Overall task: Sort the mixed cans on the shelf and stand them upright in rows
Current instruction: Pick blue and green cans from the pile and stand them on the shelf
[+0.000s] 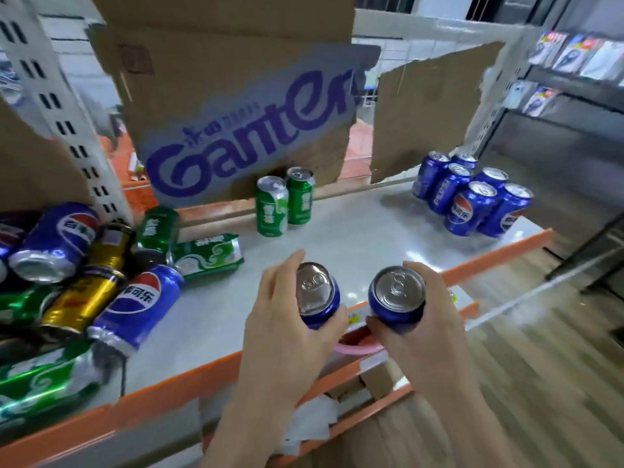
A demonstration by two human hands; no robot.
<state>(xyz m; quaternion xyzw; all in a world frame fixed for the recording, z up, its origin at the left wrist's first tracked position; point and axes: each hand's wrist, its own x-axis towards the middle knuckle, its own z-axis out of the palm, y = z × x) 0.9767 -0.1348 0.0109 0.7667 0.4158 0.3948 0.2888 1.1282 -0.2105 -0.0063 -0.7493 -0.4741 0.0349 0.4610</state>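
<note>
- The left hand (pixel 287 329) holds a blue can (pixel 317 295) upright, fingers (pixel 283 268) curled round its far side and thumb wrapped across the near side, top facing up.
- The right hand (pixel 422 319) grips a second blue can (pixel 396 298) the same way, thumb low across the front wall and fingers behind; both cans hang above the front edge of the shelf (pixel 354 238), close to one another but not touching.
- The sorted blue group (pixel 472 194) stands upright in rows at the far right of the shelf, well apart from the hands; two green cans (pixel 285 204) stand side by side at the back, near the printed cardboard (pixel 250 130).
- The unsorted heap (pixel 84 282) lies at the left: blue, green and gold cans on their sides, overlapping.
- Handling, as a judgement: the tabs look unopened, so the cans are probably full and fairly heavy for their size, though motion blur makes that uncertain. The walls are thin, smooth metal, liable to slip or dent under a hard squeeze.
- The best hold is round the middle of the wall, as both hands have now, setting each can flat on its base beside the blue group without knocking its neighbours.
</note>
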